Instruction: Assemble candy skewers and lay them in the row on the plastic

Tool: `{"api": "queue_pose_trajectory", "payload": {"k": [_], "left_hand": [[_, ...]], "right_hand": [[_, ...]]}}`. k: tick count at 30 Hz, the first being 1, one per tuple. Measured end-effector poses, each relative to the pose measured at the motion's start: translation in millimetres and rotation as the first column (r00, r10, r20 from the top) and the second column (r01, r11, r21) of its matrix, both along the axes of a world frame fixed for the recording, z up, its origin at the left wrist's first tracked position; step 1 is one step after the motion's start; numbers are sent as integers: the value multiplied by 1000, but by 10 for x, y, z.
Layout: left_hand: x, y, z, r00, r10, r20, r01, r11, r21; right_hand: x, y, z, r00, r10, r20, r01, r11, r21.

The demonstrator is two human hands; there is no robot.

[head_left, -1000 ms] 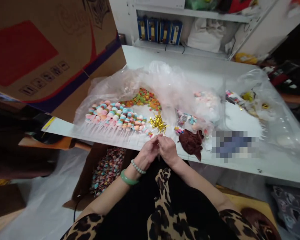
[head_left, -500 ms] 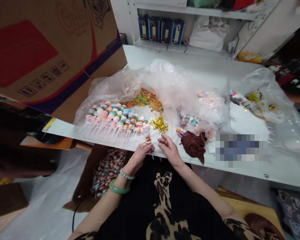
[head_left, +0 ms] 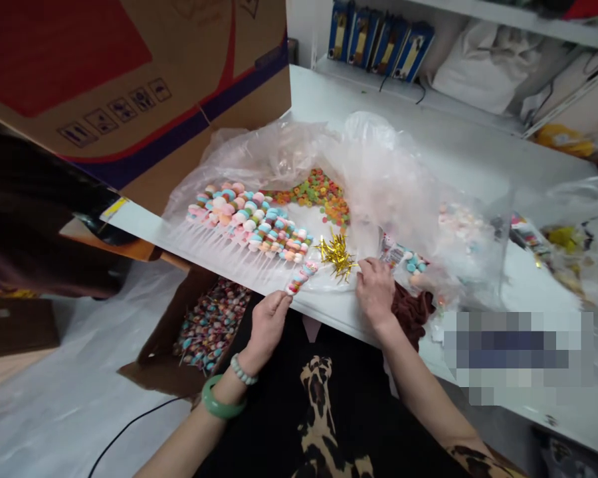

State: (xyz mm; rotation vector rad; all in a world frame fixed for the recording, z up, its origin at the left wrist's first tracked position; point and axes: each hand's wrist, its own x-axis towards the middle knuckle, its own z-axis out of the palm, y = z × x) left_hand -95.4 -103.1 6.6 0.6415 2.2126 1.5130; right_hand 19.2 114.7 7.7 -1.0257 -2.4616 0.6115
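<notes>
My left hand [head_left: 270, 322] is closed around the lower end of a marshmallow skewer [head_left: 303, 277], whose pink, white and blue candies stick up past my fingers over the table's front edge. My right hand [head_left: 376, 292] rests palm down at the right of a small pile of gold twist ties [head_left: 336, 255], its fingers bent and a little apart; their tips are partly hidden. Beside that wrist lies a crumpled brown cloth [head_left: 414, 311]. Rows of other marshmallow skewers [head_left: 249, 219] lie at the left, white sticks toward me.
Loose gummy rings [head_left: 323, 196] lie behind the skewers, with clear plastic sheeting [head_left: 389, 172] bunched around them. A big carton [head_left: 179, 79] stands at the left. Under the table edge sits an open box of wrapped candies [head_left: 212, 325]. A shelf with blue boxes [head_left: 379, 40] is behind.
My hands were together at first, then drew apart. The left now shows the skewer and has moved left; the right has moved right and forward, beside the gold ties. The view has shifted.
</notes>
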Motion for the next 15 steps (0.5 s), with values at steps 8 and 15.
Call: {"api": "queue_pose_trajectory", "payload": {"k": [8,15], "left_hand": [[-120,-211,-136,801,20,599,-156,972,176],[-271,-398,-4,727,-201,657,-51,938,343]], "right_hand": [[-116,379,-70,878,72,473,-248,914,321],[-76,-59,567,988,-30,151,58,981,-183]]}}
